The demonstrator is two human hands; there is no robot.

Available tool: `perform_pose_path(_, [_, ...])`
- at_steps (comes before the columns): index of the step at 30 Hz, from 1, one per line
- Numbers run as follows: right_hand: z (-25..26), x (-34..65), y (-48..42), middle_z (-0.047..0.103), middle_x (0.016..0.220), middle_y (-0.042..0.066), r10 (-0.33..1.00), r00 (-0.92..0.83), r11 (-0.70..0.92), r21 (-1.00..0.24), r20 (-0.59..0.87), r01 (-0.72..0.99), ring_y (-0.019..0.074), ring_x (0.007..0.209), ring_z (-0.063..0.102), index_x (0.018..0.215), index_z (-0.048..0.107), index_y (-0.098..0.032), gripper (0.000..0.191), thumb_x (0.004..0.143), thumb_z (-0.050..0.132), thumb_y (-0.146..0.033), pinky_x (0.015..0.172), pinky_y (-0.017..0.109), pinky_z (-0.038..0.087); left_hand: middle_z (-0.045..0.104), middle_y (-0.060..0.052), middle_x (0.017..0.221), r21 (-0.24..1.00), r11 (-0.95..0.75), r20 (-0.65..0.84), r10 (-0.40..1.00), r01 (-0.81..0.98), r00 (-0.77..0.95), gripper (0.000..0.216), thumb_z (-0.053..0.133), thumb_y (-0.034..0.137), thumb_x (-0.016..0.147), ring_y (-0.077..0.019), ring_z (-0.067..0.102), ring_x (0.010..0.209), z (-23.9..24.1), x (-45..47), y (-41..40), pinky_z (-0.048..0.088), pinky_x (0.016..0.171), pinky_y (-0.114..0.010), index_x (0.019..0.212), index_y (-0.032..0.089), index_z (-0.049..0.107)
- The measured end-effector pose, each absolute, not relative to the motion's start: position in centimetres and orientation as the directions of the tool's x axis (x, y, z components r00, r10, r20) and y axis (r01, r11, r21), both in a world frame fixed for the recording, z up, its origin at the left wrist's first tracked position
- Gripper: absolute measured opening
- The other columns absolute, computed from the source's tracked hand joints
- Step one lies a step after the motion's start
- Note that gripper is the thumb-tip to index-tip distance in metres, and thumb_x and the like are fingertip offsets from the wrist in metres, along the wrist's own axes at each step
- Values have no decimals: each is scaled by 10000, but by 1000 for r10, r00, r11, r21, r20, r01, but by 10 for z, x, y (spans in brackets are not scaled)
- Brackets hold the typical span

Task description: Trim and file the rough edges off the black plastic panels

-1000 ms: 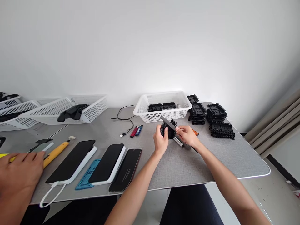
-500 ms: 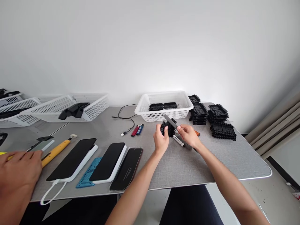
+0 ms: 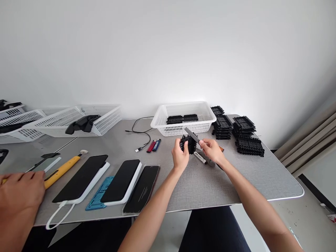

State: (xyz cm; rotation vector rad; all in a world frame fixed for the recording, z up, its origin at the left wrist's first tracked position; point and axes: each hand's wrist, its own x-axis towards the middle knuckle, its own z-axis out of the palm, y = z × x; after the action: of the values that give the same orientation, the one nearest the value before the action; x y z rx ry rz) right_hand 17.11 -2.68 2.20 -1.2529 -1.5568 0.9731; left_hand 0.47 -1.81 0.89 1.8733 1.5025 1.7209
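My left hand (image 3: pixel 180 154) is closed around a black plastic part (image 3: pixel 189 144) with toothed edges, held tilted up above the table. In my right hand (image 3: pixel 211 150) is a flat grey file (image 3: pixel 192 134), its blade lying across the part's upper edge. Just under my hands, a white marker (image 3: pixel 200 157) with a black cap lies on the table beside a dark grey tool (image 3: pixel 209 161), partly covered by my right hand. A small orange thing (image 3: pixel 222 149) shows behind that hand.
A white basket (image 3: pixel 183 130) holds similar black parts. More stand in stacks (image 3: pixel 244 125) at the right. Left of me lie phones (image 3: pixel 121 180), lighters (image 3: pixel 156 145) and a cable (image 3: pixel 138 131). A co-worker's hand (image 3: pixel 23 192) grips a yellow-handled tool (image 3: pixel 61 171) at far left.
The file has shifted slightly to the right along the black part's edge with my right hand. The co-worker's hand has moved a little down and left.
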Motion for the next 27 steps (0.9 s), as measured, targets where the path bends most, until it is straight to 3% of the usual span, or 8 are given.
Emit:
perform_pose_path(5, [23, 177, -25, 407, 504, -43, 991, -27, 134, -947, 131, 294, 99, 427, 332, 695, 479, -205, 456, 888, 443, -616, 433, 240, 238, 571, -6, 717, 710, -468, 640, 740, 526, -205, 168, 499, 374, 916, -171, 560, 640, 10, 4, -18, 421, 619, -277, 861, 222, 452])
perform_pose_path(11, [25, 170, -29, 407, 484, -49, 977, -135, 200, -930, 166, 309, 95, 422, 335, 667, 455, -206, 450, 896, 448, -593, 441, 239, 239, 583, -10, 722, 706, -472, 641, 743, 528, -193, 179, 501, 389, 915, -173, 575, 645, 10, 4, -18, 425, 608, -275, 869, 219, 472])
perform_pose_path(16, [25, 173, -28, 436, 508, -41, 985, -56, 173, -930, 163, 324, 100, 450, 359, 685, 480, -199, 438, 900, 449, -580, 460, 238, 255, 597, -15, 737, 721, -464, 630, 749, 515, -207, 170, 503, 382, 915, -177, 585, 660, 10, 4, -17, 437, 627, -279, 882, 218, 476])
perform_pose_path(22, [29, 167, -33, 402, 487, -49, 963, -178, 251, -920, 204, 302, 99, 433, 329, 656, 426, -211, 430, 916, 437, -553, 452, 243, 225, 584, -11, 717, 710, -475, 633, 755, 519, -174, 182, 506, 392, 913, -173, 574, 639, 11, 4, -20, 423, 601, -273, 856, 222, 473])
perform_pose_path(27, [29, 168, -33, 415, 501, -43, 978, -90, 205, -924, 186, 322, 106, 450, 348, 680, 460, -205, 431, 904, 440, -573, 462, 242, 246, 604, -19, 746, 730, -470, 623, 756, 497, -202, 188, 519, 402, 906, -184, 596, 680, 10, 5, -19, 444, 644, -285, 879, 220, 480])
